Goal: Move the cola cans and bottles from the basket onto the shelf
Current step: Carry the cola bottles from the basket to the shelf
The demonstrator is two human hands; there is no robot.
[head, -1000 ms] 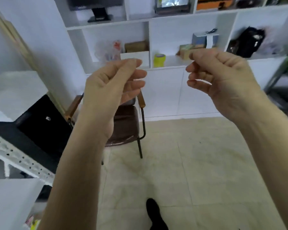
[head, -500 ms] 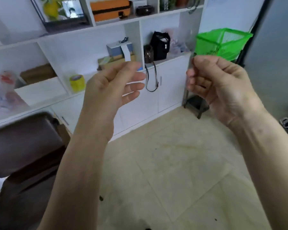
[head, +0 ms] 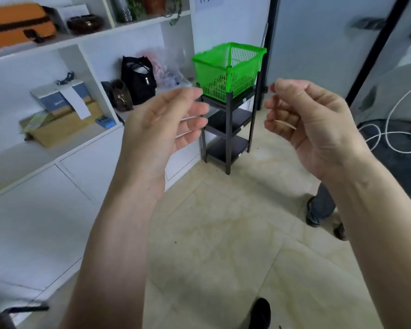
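Green slatted plastic basket point(head: 228, 70) sits atop a black three-tier metal rack point(head: 230, 129) — left hand point(head: 161, 129) and right hand point(head: 311, 122) raised before it, fingers loosely curled, holding nothing.

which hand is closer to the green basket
Left, going by the picture. The left hand has its fingertips just below the basket at its left corner; the right hand is lower, off to its right.

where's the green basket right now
In the head view the green basket sits upper centre, atop the black rack, right of the white shelves.
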